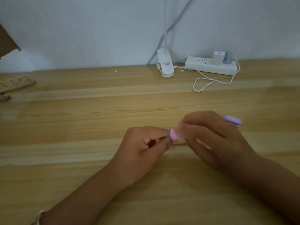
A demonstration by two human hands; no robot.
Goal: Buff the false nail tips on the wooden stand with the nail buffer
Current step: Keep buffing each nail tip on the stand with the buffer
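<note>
My right hand [211,137] grips a purple and pink nail buffer [232,121]. One end of the buffer sticks out behind the fingers and the other, blurred end meets my left fingertips. My left hand [142,148] is curled, and its thumb and forefinger pinch a small metal holder [158,140] just under the buffer's near end. I cannot see any nail tip on it because the fingers hide it. A wooden stand [24,84] with several metal clips lies at the far left of the table, apart from both hands.
The wooden table [81,119] runs back to a white wall. At the back stand a white clip lamp base [164,64] and a white power strip [211,65] with plugs, its white cable [211,80] looping onto the table. Brown cardboard [6,41] shows at the upper left.
</note>
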